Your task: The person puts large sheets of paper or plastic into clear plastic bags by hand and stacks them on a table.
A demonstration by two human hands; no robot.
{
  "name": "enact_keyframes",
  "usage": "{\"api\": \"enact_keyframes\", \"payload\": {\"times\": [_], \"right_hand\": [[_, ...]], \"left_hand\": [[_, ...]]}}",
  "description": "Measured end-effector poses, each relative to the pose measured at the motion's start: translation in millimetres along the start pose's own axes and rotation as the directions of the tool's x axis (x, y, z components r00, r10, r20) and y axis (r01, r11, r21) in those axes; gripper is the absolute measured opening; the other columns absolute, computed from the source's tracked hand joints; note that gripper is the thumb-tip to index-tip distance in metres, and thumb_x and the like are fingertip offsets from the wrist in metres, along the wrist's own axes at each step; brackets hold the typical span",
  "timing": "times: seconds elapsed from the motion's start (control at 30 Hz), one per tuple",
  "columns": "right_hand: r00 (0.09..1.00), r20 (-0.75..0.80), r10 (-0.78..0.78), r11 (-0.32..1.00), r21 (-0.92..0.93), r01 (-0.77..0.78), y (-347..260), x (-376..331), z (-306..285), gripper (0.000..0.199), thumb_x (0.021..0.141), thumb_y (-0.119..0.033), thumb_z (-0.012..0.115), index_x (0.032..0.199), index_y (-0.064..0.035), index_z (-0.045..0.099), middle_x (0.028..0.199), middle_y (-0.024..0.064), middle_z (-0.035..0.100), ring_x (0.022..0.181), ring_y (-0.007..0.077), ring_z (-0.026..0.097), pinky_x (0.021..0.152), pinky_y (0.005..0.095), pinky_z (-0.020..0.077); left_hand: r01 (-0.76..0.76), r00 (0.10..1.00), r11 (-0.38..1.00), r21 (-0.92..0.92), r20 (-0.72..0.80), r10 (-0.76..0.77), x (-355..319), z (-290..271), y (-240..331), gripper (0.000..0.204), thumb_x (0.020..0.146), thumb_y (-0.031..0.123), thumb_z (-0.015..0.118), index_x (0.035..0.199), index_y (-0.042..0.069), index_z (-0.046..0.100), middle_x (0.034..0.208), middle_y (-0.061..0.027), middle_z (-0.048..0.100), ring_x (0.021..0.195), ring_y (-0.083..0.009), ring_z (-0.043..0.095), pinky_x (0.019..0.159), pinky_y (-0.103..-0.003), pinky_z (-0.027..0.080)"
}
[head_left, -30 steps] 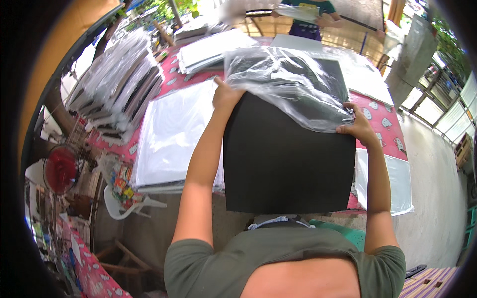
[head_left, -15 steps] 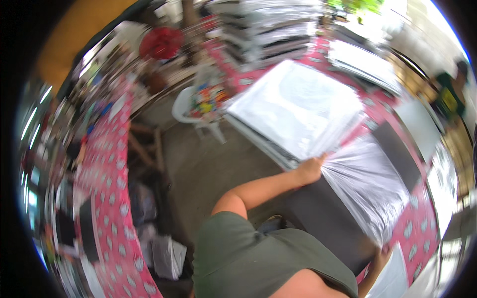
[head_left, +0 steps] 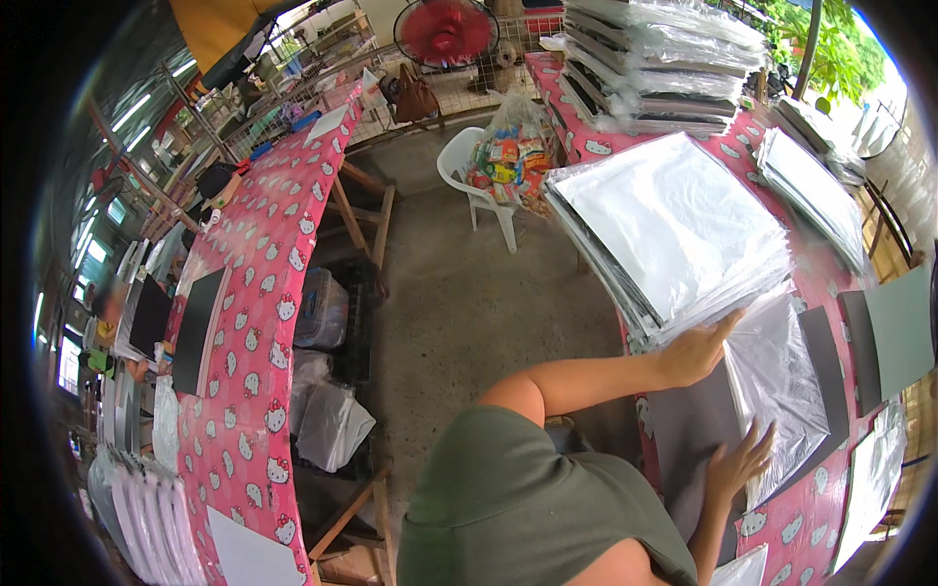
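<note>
- The dark board (head_left: 699, 430) lies flat on the pink patterned table (head_left: 831, 518), near the edge closest to the person, half inside a clear plastic sleeve (head_left: 782, 381).
- The left hand (head_left: 699, 350) rests fingers outstretched at the sleeve's upper corner, just where it meets the big stack of bagged sheets (head_left: 674, 225); whether it pinches the film cannot be told.
- The right hand (head_left: 740, 464) lies spread open and flat, pressing on the board at the sleeve's open edge, gripping nothing.
- A white plastic chair (head_left: 479, 186) stands beyond the table's corner.

pink patterned table (head_left: 816, 503): bagged sheet stack (head_left: 674, 220), dark board (head_left: 703, 430).
</note>
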State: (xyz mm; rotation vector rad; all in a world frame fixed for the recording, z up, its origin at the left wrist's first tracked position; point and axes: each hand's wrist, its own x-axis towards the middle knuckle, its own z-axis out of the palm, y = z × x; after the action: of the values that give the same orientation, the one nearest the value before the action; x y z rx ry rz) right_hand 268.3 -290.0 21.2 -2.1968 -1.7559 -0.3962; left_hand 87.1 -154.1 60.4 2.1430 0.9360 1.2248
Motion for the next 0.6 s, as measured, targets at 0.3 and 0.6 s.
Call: {"api": "enact_keyframes", "payload": {"times": [0.3,0.6], "right_hand": [[0.951,-0.014,0.310,0.951,0.010,-0.310,159,-12,19,0.054,0.066,0.003,0.051,0.118,-0.0085,0.044,0.116,0.0128,0.050,0.101,0.0299,0.052,0.077,0.0359,0.0431],[0.950,-0.073,0.305,0.941,0.177,-0.289,179,-28,-36,0.051,0.066,0.008,0.040,0.114,-0.0032,0.048,0.113,0.0135,0.054,0.101,0.0280,0.054,0.085,0.0342,0.0432]], "left_hand": [[0.044,0.915,0.940,0.338,0.365,-0.174,-15,-19,-20,0.071,0.074,0.002,0.045,0.134,0.000,0.006,0.134,-0.0270,0.020,0.123,-0.0413,0.023,0.100,-0.050,0.019],[-0.111,0.927,0.875,0.470,0.367,-0.079,43,89,-38,0.056,0.075,0.015,0.049,0.128,0.013,0.032,0.140,-0.0148,0.012,0.130,-0.0337,0.005,0.094,-0.067,0.003]]}}
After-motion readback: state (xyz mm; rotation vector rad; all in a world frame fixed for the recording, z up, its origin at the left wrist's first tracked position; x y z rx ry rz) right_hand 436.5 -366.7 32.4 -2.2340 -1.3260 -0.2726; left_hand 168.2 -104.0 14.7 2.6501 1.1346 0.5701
